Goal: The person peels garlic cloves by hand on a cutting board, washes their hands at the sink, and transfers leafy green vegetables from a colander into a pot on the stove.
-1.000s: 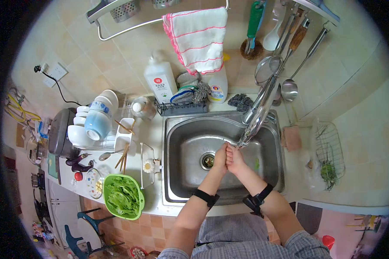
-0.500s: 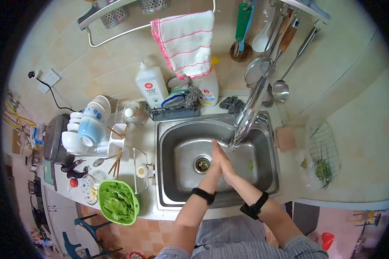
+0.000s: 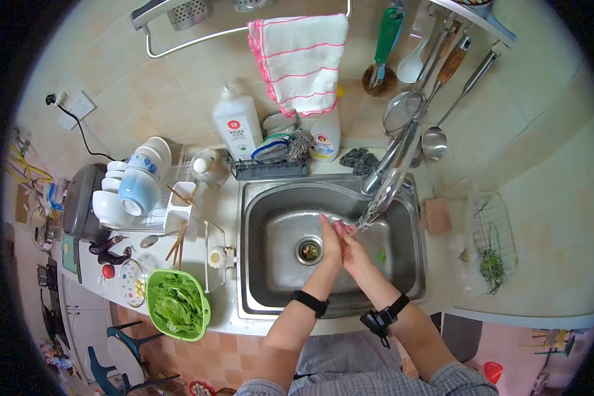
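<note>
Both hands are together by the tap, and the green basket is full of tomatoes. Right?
Not tomatoes: the head view shows leafy greens in the green basket. The rest is right: left hand and right hand are together by the tap.

Satiny metal in my sink [image 3: 278, 228] at centre, glossy metal on the tap [image 3: 393, 185]! Top centre, matt cloth towel [image 3: 303, 63]; upper right, wooden handle [image 3: 454, 59]; lower left, shiny plastic basket [image 3: 206, 310]; bottom right, my woven sleeve [image 3: 465, 381].

Both forearms [image 3: 296, 336] reach from the near side, slanting inward. The left hand [image 3: 331, 245] touches the right hand [image 3: 354, 252], a left digit pointing far, the right fingers partly hidden.
</note>
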Tool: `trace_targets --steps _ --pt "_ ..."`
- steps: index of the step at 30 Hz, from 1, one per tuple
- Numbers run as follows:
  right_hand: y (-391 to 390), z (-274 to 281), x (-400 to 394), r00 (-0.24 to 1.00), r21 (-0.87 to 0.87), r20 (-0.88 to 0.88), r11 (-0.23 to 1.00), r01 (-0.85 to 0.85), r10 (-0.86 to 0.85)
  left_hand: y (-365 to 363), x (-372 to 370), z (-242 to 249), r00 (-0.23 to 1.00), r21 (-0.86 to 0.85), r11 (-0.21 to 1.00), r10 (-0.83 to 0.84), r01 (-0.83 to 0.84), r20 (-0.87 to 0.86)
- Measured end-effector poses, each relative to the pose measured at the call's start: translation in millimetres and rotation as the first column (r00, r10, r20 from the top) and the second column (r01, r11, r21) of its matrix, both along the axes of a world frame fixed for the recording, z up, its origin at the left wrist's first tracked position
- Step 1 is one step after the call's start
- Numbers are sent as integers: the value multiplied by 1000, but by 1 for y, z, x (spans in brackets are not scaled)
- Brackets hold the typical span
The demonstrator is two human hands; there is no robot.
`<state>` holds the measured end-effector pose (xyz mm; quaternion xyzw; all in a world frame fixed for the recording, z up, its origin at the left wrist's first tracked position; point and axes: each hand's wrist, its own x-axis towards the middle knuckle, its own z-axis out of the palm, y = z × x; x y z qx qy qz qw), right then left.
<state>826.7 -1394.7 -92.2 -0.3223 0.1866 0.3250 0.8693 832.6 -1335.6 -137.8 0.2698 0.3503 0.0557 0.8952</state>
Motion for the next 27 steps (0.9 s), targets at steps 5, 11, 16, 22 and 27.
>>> trace_targets --steps 5,11,16,22,27 --pt "-11 -44 18 908 729 -336 680 81 252 -1 -16 -10 987 -184 971 -144 156 78" --pt "-26 -32 21 876 579 -231 783 -227 424 3 -12 10 908 -30 928 -369 371 -197" --pt "-28 -11 16 936 20 -112 943 -332 332 -5 -15 3 914 14 915 -403 404 -56" --pt "-23 -17 21 998 -359 -60 933 -37 17 -33 -19 31 979 536 821 -190 196 -66" --pt "-16 -29 27 976 -203 -201 978 44 -86 -29 -32 37 962 718 665 -273 207 -25"
